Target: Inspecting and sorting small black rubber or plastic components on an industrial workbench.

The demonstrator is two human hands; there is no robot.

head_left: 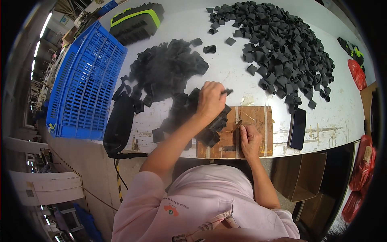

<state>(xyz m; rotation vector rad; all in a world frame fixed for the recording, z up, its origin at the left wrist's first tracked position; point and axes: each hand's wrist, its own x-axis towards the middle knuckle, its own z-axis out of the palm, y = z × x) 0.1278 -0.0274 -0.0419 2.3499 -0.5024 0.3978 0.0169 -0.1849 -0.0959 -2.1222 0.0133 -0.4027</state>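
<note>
Just right of left hand [211, 101] — small black piece [229, 92], touching it

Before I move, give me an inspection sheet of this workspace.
Surface: white table, scuffed near its front edge; wooden board on it.
Job's things: black pieces, piled left and right.
Clutter: phone right of the board, black pouch at left.
Left grip: apparently pinching one small piece.
Right grip: over the board, apparently pinching a thin item.
Cables: one black cable hanging near the pouch.
Surroundings: blue basket left, cardboard box lower right, red bags far right.
</note>
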